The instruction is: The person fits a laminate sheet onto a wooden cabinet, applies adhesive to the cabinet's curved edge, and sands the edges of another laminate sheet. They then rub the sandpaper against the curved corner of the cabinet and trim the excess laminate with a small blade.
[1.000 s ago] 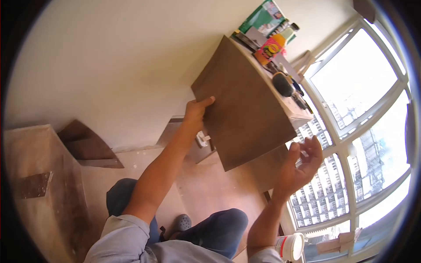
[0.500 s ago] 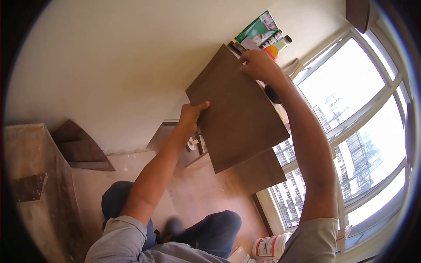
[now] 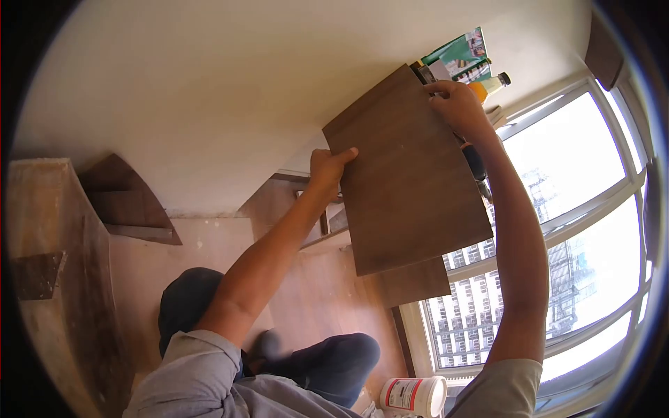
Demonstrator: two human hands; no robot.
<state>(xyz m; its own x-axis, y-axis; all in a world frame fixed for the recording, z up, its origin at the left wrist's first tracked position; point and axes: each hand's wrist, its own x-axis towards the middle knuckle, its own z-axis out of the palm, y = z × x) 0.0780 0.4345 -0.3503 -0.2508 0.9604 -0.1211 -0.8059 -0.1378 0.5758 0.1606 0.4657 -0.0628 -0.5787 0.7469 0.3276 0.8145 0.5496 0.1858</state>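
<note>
A flat brown wooden board (image 3: pixel 414 177) is tilted in front of me, its broad face toward me. My left hand (image 3: pixel 332 167) is closed on its left edge, with the thumb lying on the face and the other fingers hidden behind. At the upper right edge, my right hand (image 3: pixel 460 108) has its fingers bent against the board. Behind that edge, partly covered, are a green printed packet (image 3: pixel 460 56), a bottle with a dark cap (image 3: pixel 496 83) and a black rounded object (image 3: pixel 474 162).
A second brown panel (image 3: pixel 417 282) shows below the board. Windows (image 3: pixel 578 167) line the right side. A white tub with a red-edged label (image 3: pixel 412 396) stands low by my knee. On the left are a worn wooden cabinet (image 3: pixel 42 202) and a curved dark wood piece (image 3: pixel 129 202).
My view has shifted, so the board, both hands and the items behind appear farther right. Both hands stay at the board's edges, and more of the black object shows beside the right forearm.
</note>
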